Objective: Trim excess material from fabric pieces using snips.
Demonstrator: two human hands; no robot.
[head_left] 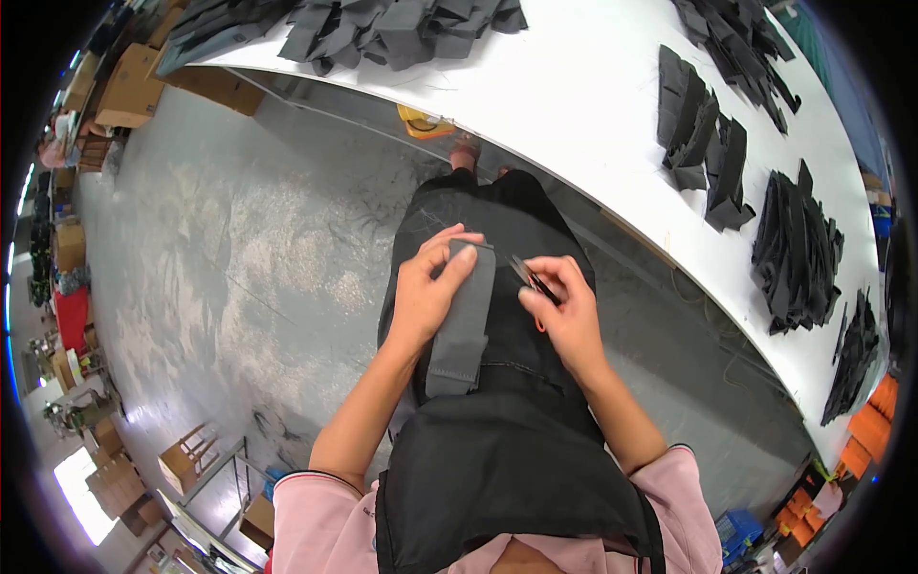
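Over my lap, my left hand (pixel 426 295) pinches the far end of a dark grey fabric strip (pixel 467 320) between thumb and fingers. The strip hangs back toward my waist, and its near end looks folded or layered. To its right, my right hand (pixel 574 320) is closed around a small pair of thread snips (pixel 521 271) with an orange part at the handle. The blades point up and left, a short gap away from the strip's far end. Whether the blades are apart is too small to tell. Loose threads (pixel 435 212) lie on the dark cloth over my knees.
A white table (pixel 583 124) curves across the front and right. Piles of dark grey fabric pieces (pixel 402 33) lie at its far left, and several bundles (pixel 798 253) along its right. Beneath it sits a yellow container (pixel 424 121). Cardboard boxes (pixel 131 86) and a wooden stool (pixel 187 459) stand left.
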